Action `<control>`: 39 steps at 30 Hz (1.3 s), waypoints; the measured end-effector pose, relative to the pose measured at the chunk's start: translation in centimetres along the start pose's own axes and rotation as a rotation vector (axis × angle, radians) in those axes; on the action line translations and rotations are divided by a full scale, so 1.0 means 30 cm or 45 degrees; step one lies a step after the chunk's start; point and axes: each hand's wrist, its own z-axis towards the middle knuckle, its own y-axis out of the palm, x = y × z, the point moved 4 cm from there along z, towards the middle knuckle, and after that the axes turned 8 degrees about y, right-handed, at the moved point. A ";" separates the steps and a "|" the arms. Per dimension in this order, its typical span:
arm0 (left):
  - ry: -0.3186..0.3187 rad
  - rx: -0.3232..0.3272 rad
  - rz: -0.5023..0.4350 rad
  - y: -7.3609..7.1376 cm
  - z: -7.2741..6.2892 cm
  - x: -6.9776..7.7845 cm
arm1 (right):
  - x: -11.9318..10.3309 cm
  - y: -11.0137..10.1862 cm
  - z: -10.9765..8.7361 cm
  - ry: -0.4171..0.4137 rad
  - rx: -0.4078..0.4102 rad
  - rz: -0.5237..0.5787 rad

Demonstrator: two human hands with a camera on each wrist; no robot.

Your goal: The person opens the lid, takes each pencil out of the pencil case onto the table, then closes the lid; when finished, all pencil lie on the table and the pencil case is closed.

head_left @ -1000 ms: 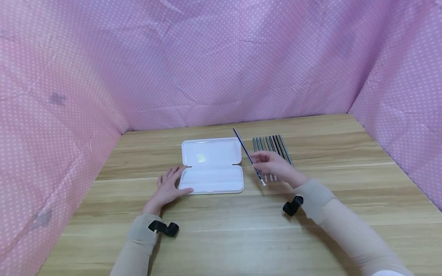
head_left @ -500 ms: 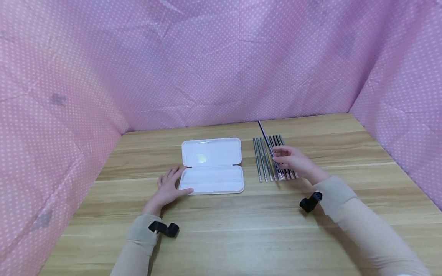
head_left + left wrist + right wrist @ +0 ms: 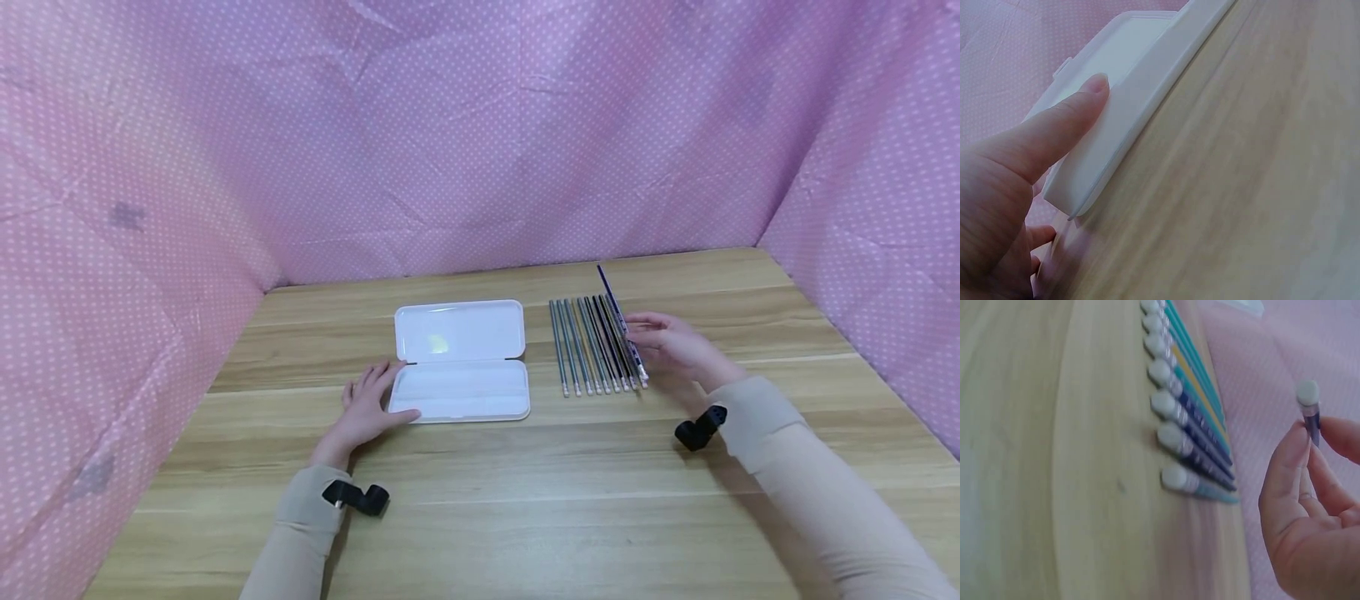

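Observation:
A white pencil case [image 3: 459, 390] lies with its lid [image 3: 459, 331] folded back. My left hand [image 3: 365, 414] rests at its left end, fingers spread; the straight thumb [image 3: 1066, 128] lies over the front rim. My right hand [image 3: 678, 346] pinches a dark blue pencil [image 3: 617, 308] between thumb and fingertips. That pencil is raised at the right end of a row of pencils [image 3: 588, 346], its white eraser end [image 3: 1308, 394] toward me. The row lies side by side, erasers to the front, mostly green and dark, one yellow.
The wooden table [image 3: 510, 508] carries the case left of the pencil row, with a gap between them. Pink dotted cloth [image 3: 480, 133] hangs behind the table and at both sides. A black wrist camera [image 3: 701, 427] sits on each sleeve.
My right hand has carried the dark blue pencil rightward, from beside the case across the row to its right end. The left hand and the case have stayed put.

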 end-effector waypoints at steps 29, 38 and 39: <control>-0.004 -0.006 0.011 -0.002 0.000 0.004 | 0.023 -0.065 0.018 0.267 0.322 -0.572; -0.009 -0.014 0.003 -0.002 0.000 0.002 | 0.004 -0.042 0.030 0.211 0.424 -0.783; -0.006 -0.014 0.005 -0.002 0.000 0.003 | 0.004 -0.042 0.031 0.207 0.432 -0.796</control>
